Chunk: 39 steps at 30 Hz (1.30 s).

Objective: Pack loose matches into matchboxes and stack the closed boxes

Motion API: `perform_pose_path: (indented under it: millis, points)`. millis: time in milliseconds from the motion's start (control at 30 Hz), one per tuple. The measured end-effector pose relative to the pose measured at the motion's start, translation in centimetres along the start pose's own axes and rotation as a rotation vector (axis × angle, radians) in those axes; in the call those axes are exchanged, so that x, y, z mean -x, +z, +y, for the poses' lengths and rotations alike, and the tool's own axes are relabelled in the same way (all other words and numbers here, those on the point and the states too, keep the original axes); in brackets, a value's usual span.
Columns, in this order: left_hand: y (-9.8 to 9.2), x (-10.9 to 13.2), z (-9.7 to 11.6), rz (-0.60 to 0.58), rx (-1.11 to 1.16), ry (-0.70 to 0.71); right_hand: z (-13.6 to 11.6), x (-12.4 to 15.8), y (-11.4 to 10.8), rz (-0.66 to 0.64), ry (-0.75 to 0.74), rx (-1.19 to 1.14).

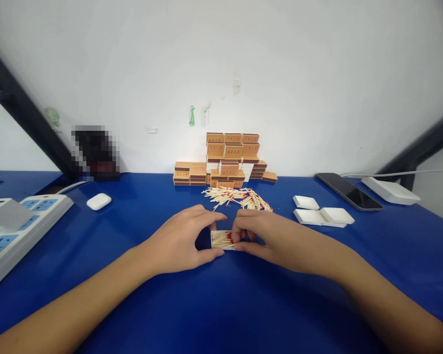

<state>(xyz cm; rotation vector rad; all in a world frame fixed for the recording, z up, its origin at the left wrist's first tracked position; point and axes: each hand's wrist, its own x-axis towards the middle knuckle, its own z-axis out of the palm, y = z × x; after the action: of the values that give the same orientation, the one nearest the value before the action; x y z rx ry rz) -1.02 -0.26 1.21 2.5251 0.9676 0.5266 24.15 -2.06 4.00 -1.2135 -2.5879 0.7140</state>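
Note:
A small white matchbox tray (227,249) full of matches (220,239) lies on the blue table in front of me. Their red heads point to the right. My left hand (186,238) curves around the tray's left end, thumb at its near edge and fingers at its far edge. At the right end, my right hand (256,233) has its fingers bent over the match heads, with the thumb by the near corner; this end of the tray is partly hidden. Just beyond the hands is a loose pile of matches (239,195).
Stacked orange matchboxes (229,162) stand against the wall. White trays (324,216) and a phone (349,191) lie to the right, with a white flat device (391,191) beyond. On the left are a white earbud case (99,201) and a power strip (25,231).

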Motion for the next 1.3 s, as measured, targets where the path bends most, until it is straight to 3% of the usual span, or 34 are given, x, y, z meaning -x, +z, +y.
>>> perform_pose_path:
  millis: [567,767,1300]
  points:
    - [0.2,0.1,0.4,0.018,-0.012,0.065,-0.4,-1.1,1.8,0.135,-0.075,0.003]
    - [0.3,0.0,0.5,0.024,-0.017,0.049,-0.7,-1.6,2.6,0.17,-0.072,0.148]
    - [0.7,0.2,0.2,0.038,-0.038,0.052,-0.1,-1.4,2.6,0.149,-0.063,0.242]
